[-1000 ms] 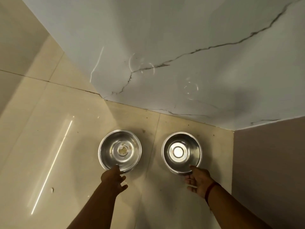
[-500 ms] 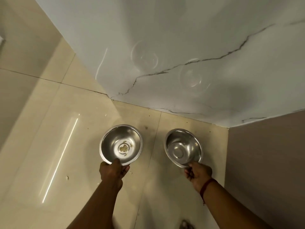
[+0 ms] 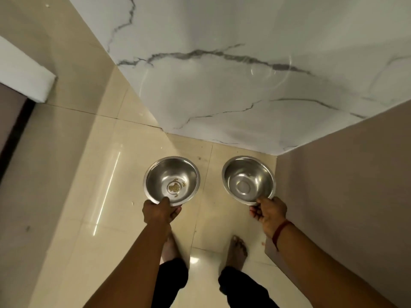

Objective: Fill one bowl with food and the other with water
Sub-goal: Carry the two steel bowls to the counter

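Bowls: two of steel are held out above the tiled floor (image 3: 77, 174), one in each hand, side by side and well apart. The left bowl (image 3: 171, 172) is gripped at its near rim by the left hand (image 3: 159, 211), thumb over the edge, fingers curled beneath; a few brownish scraps (image 3: 174, 187) are seen on its bottom. The right bowl (image 3: 249, 174), bare inside and slightly tilted, is pinched at its near rim by the right hand (image 3: 270, 211). A red thread (image 3: 280, 232) is worn on that wrist. Bare feet (image 3: 239, 247) are seen below. A marble wall (image 3: 222, 96) is noted ahead, with a brown panel (image 3: 344, 185) at the right.
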